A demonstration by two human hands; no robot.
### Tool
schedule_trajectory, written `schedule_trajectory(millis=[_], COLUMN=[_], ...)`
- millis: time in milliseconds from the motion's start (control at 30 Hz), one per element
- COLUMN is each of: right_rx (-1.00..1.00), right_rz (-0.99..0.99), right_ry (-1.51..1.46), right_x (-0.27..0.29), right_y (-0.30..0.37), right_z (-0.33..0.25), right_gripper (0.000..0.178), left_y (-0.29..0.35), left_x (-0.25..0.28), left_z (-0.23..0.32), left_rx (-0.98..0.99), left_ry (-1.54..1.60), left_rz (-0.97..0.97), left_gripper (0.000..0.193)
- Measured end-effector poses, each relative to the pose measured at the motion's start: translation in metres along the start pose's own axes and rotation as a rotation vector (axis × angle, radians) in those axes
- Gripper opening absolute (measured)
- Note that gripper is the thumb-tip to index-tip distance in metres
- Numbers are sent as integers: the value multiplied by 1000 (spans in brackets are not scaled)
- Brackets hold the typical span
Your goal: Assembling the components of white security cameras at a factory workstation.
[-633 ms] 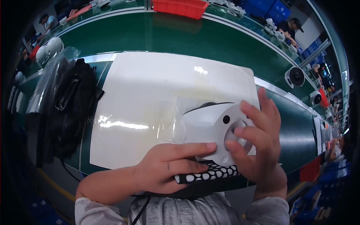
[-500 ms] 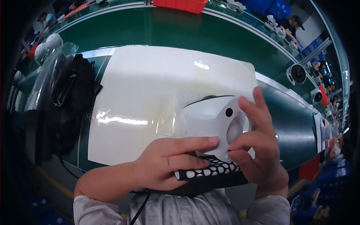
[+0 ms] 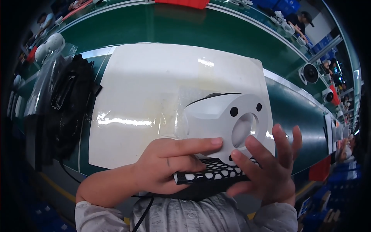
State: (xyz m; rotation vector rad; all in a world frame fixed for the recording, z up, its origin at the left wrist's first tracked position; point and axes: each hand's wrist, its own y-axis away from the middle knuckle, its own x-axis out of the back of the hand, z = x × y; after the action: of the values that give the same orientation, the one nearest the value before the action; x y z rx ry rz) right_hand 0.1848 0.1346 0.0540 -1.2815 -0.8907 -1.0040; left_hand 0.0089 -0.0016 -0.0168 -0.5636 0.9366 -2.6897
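A white plastic housing (image 3: 210,116) lies tilted on the white board, its ring-shaped end with a round opening facing right and up. Three round black pads show on that end: an upper-left pad (image 3: 234,111), an upper-right pad (image 3: 259,107) and a lower one partly behind a fingertip. My left hand (image 3: 166,164) grips a black sheet with rows of white round spots (image 3: 216,170), while its index finger rests along the housing. Spread fingers mark my right hand (image 3: 270,166); one fingertip is at the lower pad, and nothing shows in its grasp.
The white board (image 3: 131,85) covers the green bench. Left of it lie a black bag (image 3: 71,100) and clear plastic bags (image 3: 42,92). A red bin (image 3: 183,3) stands at the far edge. More round white devices (image 3: 309,73) line the right side, and people work beyond.
My right hand has drawn down and away from the ring, its fingers spreading from a pinch. The upper-right and lower black pads now show. My left hand stays almost in place.
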Motion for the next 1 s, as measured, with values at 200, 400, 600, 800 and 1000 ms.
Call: schedule_trajectory(millis=[200, 400, 600, 800, 1000], right_rx=[-113, 127, -8, 87, 52], right_rz=[-55, 300, 61, -14, 27], right_ry=[26, -200, -368, -205, -383], right_x=[8, -9, -3, -1, -6], right_y=[-1, 2, -13, -13, -13], right_z=[-5, 7, 17, 24, 31], right_gripper=[33, 21, 35, 47, 40], left_y=[-3, -2, -5, -5, -7], left_x=[2, 5, 8, 3, 1], left_z=[2, 3, 5, -2, -2], left_rx=[-2, 17, 8, -6, -20], left_ry=[40, -6, -12, -42, -10], left_rz=[8, -42, -54, -3, -16], left_gripper=[14, 18, 19, 16, 21])
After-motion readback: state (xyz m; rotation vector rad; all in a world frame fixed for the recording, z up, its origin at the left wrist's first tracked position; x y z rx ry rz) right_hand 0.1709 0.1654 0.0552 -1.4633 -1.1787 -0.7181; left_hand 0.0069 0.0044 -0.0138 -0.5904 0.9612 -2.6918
